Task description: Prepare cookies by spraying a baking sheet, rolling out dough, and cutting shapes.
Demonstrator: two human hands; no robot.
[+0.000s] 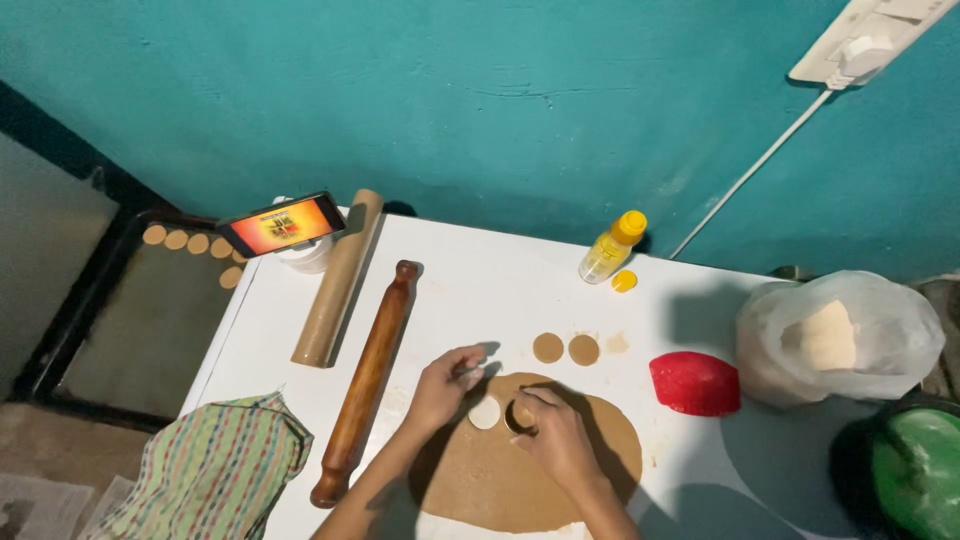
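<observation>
A rolled-out sheet of brown dough (560,470) lies on the white table (480,300), with a round hole (485,413) cut out of it. My right hand (555,432) presses a small round cutter (520,416) into the dough beside the hole. My left hand (447,383) rests on the dough's left edge, fingers bent near the hole. Two cut dough rounds (566,349) lie on the table just beyond the sheet.
A wooden rolling pin (366,378) and a paper roll (338,278) lie at left. A phone (282,224) leans on a white jar. A dark tray (150,310) holds several dough rounds. A yellow bottle (611,248), red scraper (695,383), plastic bag (840,338), green bowl (918,470) and striped cloth (215,470) surround the work area.
</observation>
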